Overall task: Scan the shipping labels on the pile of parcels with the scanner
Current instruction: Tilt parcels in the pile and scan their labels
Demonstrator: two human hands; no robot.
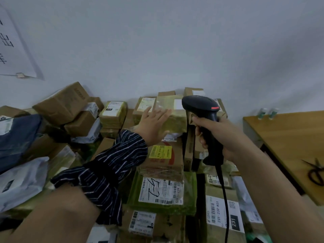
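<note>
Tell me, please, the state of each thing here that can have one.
left hand, open, fingers straight against the taped parcel.
right hand, holds the scanner by its handle.
scanner, held upright, cable hanging below.
taped parcel, sealed shut.
scissors, lying on the wooden table.

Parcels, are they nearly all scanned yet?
Can't tell what's already scanned; nothing marks a finished parcel. Right now the right hand grips the scanner, held beside the taped parcel the left hand touches. Many labelled parcels lie in the pile, so plenty looks left.
</note>
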